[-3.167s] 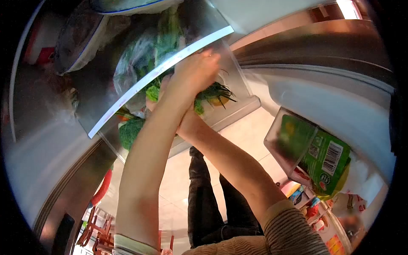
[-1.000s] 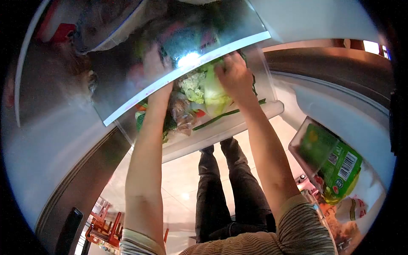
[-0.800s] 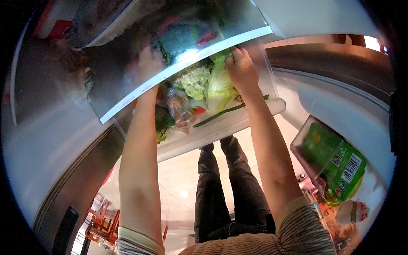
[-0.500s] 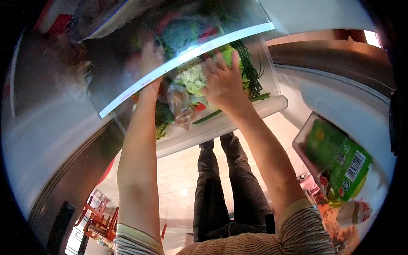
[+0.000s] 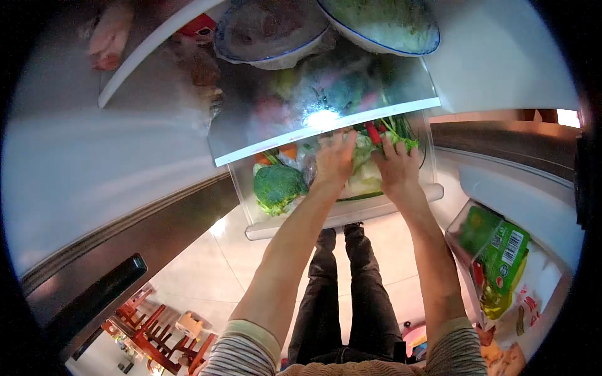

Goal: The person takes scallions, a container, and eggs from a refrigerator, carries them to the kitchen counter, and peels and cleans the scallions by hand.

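A clear drawer (image 5: pixel 301 222) full of vegetables is pulled out below a glass shelf (image 5: pixel 251 153) with a white front edge. My left hand (image 5: pixel 334 156), fingers spread, lies over the middle of the vegetables, just under that edge. Beside it on the right, my right hand (image 5: pixel 398 164) rests open on pale leafy cabbage (image 5: pixel 365 182). Broccoli (image 5: pixel 278 187) fills the drawer's left part. Something red (image 5: pixel 372 131) lies between the fingertips of both hands, with green stalks (image 5: pixel 401 125) behind my right hand. Neither hand is closed round anything.
Two blue-rimmed bowls (image 5: pixel 273 37) stand on the glass shelf. On the right, the open door's bin holds a green package (image 5: pixel 501 250). A dark door handle (image 5: pixel 97 297) is at lower left, with red wooden chairs (image 5: pixel 157 335) beyond. My legs are below the drawer.
My left hand has come out from under the glass shelf to the front. My right hand has shifted off the cauliflower area towards the right. The view has turned, showing the bowls and more broccoli.
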Tool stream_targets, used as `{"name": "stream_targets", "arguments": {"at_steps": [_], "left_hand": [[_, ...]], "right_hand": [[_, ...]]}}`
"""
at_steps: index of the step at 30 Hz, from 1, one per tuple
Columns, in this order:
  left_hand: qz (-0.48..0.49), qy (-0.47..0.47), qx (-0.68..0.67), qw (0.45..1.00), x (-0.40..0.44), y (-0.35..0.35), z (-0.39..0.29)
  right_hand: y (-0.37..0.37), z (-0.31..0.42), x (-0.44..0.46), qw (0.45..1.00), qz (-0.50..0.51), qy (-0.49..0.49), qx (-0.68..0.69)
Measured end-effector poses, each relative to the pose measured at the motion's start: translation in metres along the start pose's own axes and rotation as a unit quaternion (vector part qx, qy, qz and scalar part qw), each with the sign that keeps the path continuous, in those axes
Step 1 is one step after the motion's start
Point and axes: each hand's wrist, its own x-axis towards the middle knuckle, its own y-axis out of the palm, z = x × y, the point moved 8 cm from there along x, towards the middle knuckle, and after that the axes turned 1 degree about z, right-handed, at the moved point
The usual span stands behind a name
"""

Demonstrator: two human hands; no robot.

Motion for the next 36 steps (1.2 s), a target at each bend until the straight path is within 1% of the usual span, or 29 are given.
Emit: {"name": "stream_targets", "arguments": {"at_steps": [2,3,5,6,7,8,9,10,12,13,15,16,18,19,22,23,25,26,28,29,32,34,36], "left_hand": [[0.021,-0.05,-0.045,0.998,0.001,0.0,0.009],[-0.009,-0.064,-0.113,0.991,-0.001,-0.01,0.017],[-0.057,-0.093,-0.252,0.961,-0.014,-0.035,0.042],[-0.023,-0.199,-0.238,0.95,-0.019,-0.033,0.063],[-0.04,-0.244,-0.357,0.901,-0.024,-0.05,0.074],[-0.025,-0.317,-0.431,0.845,-0.033,-0.044,0.091],[-0.149,-0.312,-0.482,0.805,-0.035,-0.025,0.119],[-0.188,-0.272,-0.598,0.73,-0.037,-0.038,0.119],[-0.127,-0.275,-0.633,0.713,-0.035,-0.057,0.123],[-0.128,-0.289,-0.634,0.705,-0.039,-0.058,0.13],[-0.129,-0.316,-0.637,0.692,-0.045,-0.056,0.143],[-0.125,-0.308,-0.637,0.695,-0.045,-0.054,0.151],[-0.116,-0.294,-0.639,0.701,-0.044,-0.05,0.161],[-0.125,-0.379,-0.633,0.663,-0.053,-0.044,0.167],[-0.157,-0.433,-0.71,0.533,-0.063,-0.035,0.188],[-0.141,-0.391,-0.721,0.554,-0.06,-0.027,0.196],[-0.146,-0.388,-0.715,0.563,-0.06,-0.029,0.195],[-0.149,-0.386,-0.712,0.568,-0.06,-0.03,0.194],[-0.141,-0.371,-0.662,0.635,-0.059,-0.038,0.184],[-0.137,-0.361,-0.637,0.667,-0.058,-0.042,0.177],[0.023,-0.292,-0.525,0.799,-0.049,-0.049,0.134],[-0.009,-0.203,-0.386,0.9,-0.038,-0.058,0.11],[0.004,-0.119,-0.395,0.911,-0.026,-0.057,0.081]], "right_hand": [[-0.001,0.001,0.0,0.998,0.066,0.009,0.003],[-0.002,0.001,-0.001,0.995,0.101,0.015,0.005],[-0.013,-0.002,-0.012,0.996,0.068,0.037,0.041],[-0.016,-0.007,-0.017,0.996,0.05,0.05,0.058],[-0.016,-0.008,-0.021,0.997,0.004,0.052,0.063],[-0.016,-0.011,-0.023,0.996,0.005,0.057,0.07],[-0.016,-0.012,-0.022,0.995,0.003,0.06,0.078],[-0.016,-0.013,-0.022,0.994,0.002,0.062,0.086],[-0.022,-0.011,-0.021,0.995,0.005,0.066,0.079],[-0.026,-0.011,-0.021,0.995,0.006,0.066,0.076],[-0.037,-0.012,-0.025,0.992,-0.05,0.062,0.097],[-0.043,-0.014,-0.028,0.989,-0.078,0.061,0.107],[-0.043,-0.02,-0.028,0.99,-0.041,0.087,0.108],[-0.043,-0.024,-0.027,0.989,-0.023,0.099,0.107],[-0.053,-0.029,-0.025,0.986,-0.053,0.103,0.122],[-0.051,-0.028,-0.025,0.986,-0.046,0.106,0.12],[-0.046,-0.025,-0.023,0.986,-0.036,0.11,0.116],[-0.043,-0.02,-0.022,0.987,-0.048,0.101,0.116],[-0.044,-0.005,-0.02,0.987,-0.074,0.083,0.114],[-0.044,0.009,-0.016,0.992,-0.042,0.056,0.102],[-0.048,0.052,-0.01,0.993,-0.088,-0.022,0.081],[-0.038,0.057,0.0,0.993,-0.078,-0.021,0.084],[-0.035,0.054,0.014,0.993,-0.079,-0.018,0.082]]}}
